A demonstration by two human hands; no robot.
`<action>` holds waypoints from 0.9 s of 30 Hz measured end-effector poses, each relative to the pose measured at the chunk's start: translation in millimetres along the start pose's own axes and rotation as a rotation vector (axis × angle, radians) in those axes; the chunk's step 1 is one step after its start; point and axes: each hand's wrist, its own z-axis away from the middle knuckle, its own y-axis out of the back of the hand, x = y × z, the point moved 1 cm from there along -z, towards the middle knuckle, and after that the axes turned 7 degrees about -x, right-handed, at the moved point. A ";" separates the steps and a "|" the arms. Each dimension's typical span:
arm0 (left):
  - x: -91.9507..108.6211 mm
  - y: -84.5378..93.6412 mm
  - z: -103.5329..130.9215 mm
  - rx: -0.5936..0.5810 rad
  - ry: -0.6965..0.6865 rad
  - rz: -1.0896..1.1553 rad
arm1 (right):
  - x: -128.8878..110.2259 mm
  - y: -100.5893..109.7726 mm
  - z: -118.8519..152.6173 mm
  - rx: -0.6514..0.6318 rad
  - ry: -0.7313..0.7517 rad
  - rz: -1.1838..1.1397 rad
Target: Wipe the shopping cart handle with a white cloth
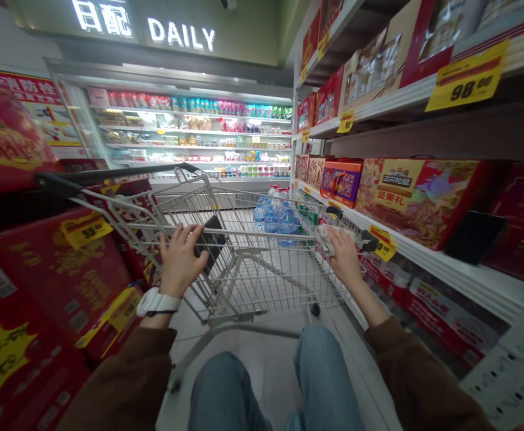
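Observation:
A wire shopping cart (266,235) stands side-on in front of my knees, its dark handle bar (122,173) at the left. My left hand (179,257), a white watch (158,302) on its wrist, rests at the cart's near top rail with fingers spread and the thumb apart. Near the rail's right end, my right hand (343,254) presses a crumpled whitish cloth (327,238) against the metal. Its fingers lie over the cloth and partly cover it. I see no goods in the basket.
Shelves with gift boxes (417,194) and a dark phone (476,237) run along the right. Stacked red boxes (60,263) crowd the left. Large blue-tinted water bottles (277,218) stand on the floor behind the cart. A lit refrigerated display (199,147) spans the back.

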 end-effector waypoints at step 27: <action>74.3 5.7 22.6 -0.015 -0.025 -0.006 | -167.8 -11.1 -58.1 -0.079 0.193 -0.279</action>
